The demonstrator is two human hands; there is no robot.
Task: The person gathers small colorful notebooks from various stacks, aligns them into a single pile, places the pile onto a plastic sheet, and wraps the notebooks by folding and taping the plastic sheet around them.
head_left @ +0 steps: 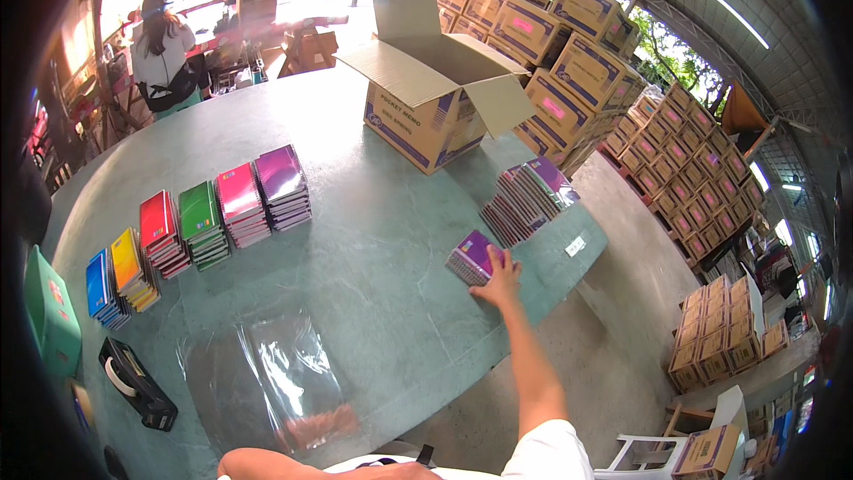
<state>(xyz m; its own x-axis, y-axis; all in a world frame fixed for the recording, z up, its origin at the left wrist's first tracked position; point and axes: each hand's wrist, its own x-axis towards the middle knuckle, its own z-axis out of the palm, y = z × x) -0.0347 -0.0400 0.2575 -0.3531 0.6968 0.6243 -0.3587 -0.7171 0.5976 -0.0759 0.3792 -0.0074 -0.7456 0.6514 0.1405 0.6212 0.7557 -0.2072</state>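
My right hand [502,280] reaches out over the table's right side and grips a short stack of purple spiral notebooks [472,253], with fingers over its top and right side. Just beyond stands a larger group of purple notebooks [526,200], packed in rows with their edges showing. My left forearm [275,464] crosses the lower edge, bent toward my body; its hand is out of sight. Clear plastic sheets or bags [258,378] lie in front of me, with a skin-coloured blur on their near part. Stacks of blue [102,284], yellow [131,262], red, green, pink and purple notebooks form a row at left.
An open cardboard box [418,124] stands at the table's far side. A black tape dispenser [138,382] and a green bin [51,311] are at the left. A small white label [576,246] lies near the right edge. Stacked cartons [569,76] and other people are beyond.
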